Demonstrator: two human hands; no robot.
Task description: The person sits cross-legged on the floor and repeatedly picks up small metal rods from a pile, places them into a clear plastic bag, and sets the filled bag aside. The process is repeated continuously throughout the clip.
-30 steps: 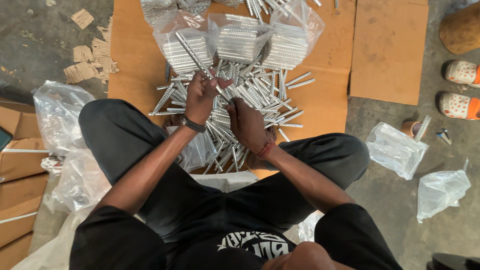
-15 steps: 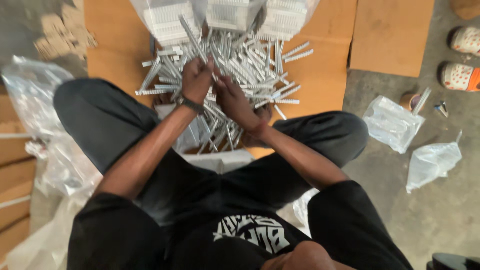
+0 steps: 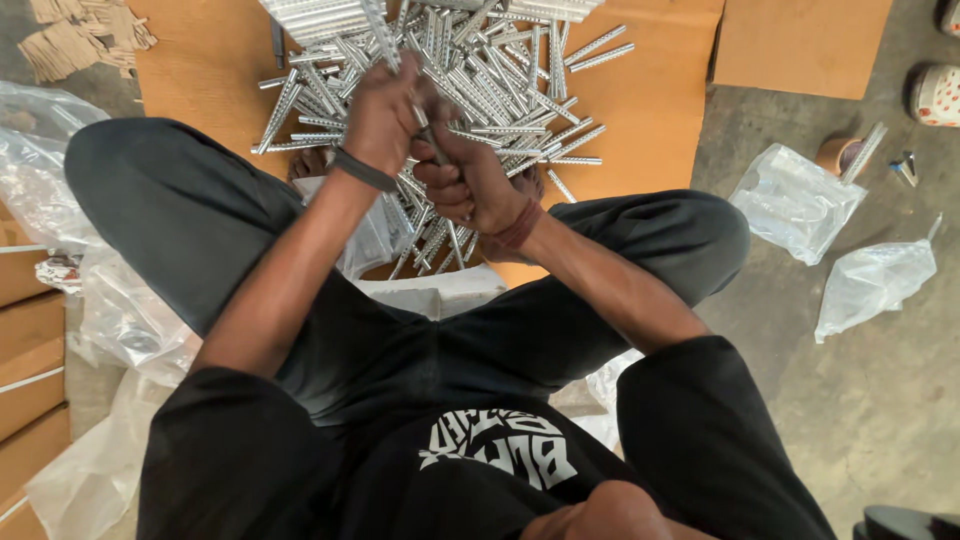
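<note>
A bunch of metal rods [image 3: 432, 140] is gripped in both fists right over the pile [image 3: 470, 70], which is spread across the middle of the cardboard sheet [image 3: 200, 70] on the floor. The left hand [image 3: 383, 112] is closed tight around the upper part of the rods, the right hand [image 3: 468, 180] clenched just below it, the two touching. Two crumpled plastic bags [image 3: 795, 200] are seen off the cardboard's right edge, on concrete.
</note>
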